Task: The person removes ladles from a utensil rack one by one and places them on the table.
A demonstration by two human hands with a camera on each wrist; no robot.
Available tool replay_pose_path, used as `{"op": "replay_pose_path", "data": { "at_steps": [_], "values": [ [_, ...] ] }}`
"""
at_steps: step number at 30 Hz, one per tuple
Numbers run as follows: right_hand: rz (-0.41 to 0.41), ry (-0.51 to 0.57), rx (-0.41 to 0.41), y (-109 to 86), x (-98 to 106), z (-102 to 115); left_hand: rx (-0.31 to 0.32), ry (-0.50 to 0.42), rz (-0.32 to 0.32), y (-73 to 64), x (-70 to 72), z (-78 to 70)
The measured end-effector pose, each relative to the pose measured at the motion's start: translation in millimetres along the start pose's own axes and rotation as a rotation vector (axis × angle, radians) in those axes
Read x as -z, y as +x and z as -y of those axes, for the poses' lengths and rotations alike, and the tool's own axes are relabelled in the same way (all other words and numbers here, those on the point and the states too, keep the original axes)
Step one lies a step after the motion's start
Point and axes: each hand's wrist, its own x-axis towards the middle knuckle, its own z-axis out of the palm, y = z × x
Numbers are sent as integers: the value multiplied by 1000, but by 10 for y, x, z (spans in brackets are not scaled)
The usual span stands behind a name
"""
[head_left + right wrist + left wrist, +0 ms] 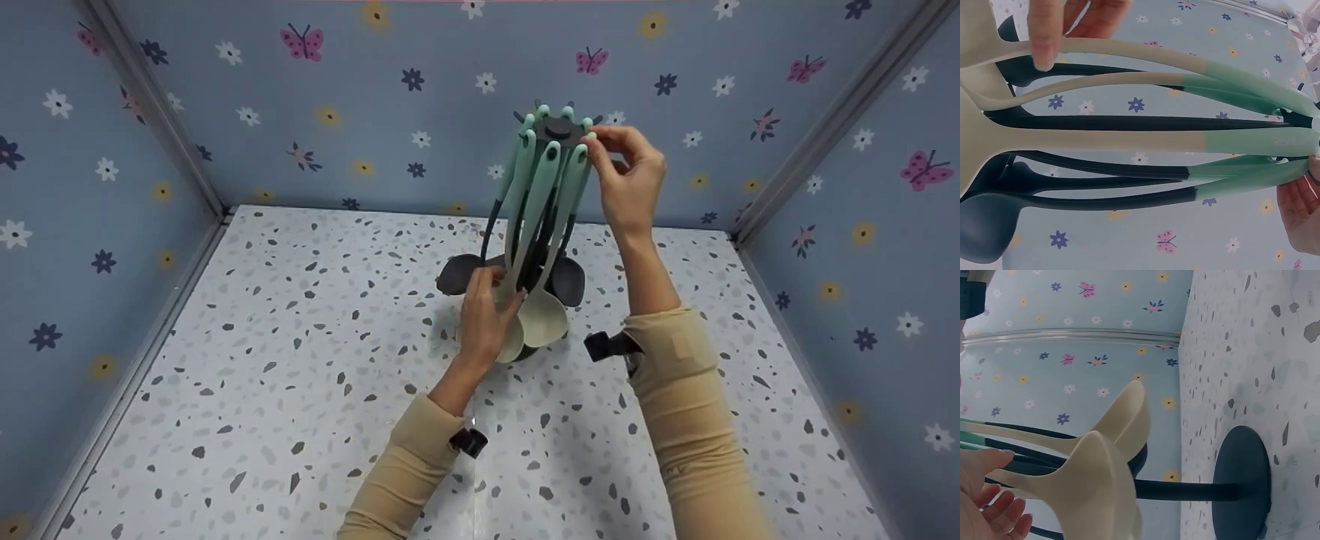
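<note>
A rotating-type utensil stand [558,132] carries several kitchen utensils hung by their green handles. My right hand [631,176] is raised at its top, pinching the end of a green-handled dark utensil [991,228] between thumb and fingertips. That utensil's rounded head shows in the right wrist view. Lower down, my left hand [484,319] holds the neck of a cream ladle [1089,486], thumb on one side and fingers curled on the other. Another cream ladle [544,319] hangs beside it. The left hand partly hides the heads behind it in the head view.
Dark utensil heads [458,274] stick out at the back of the stand. Its round black base [1242,484] rests on the speckled white table [300,360]. Blue flowered panels [450,75] rise behind and at both sides.
</note>
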Motion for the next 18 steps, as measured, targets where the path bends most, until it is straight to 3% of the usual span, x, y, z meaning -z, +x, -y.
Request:
{"op": "replay_pose_path", "data": {
  "at_steps": [18],
  "values": [
    [-30, -1, 1, -34, -32, -2, -64, -90, -58, -40, -118, 101]
  ]
}}
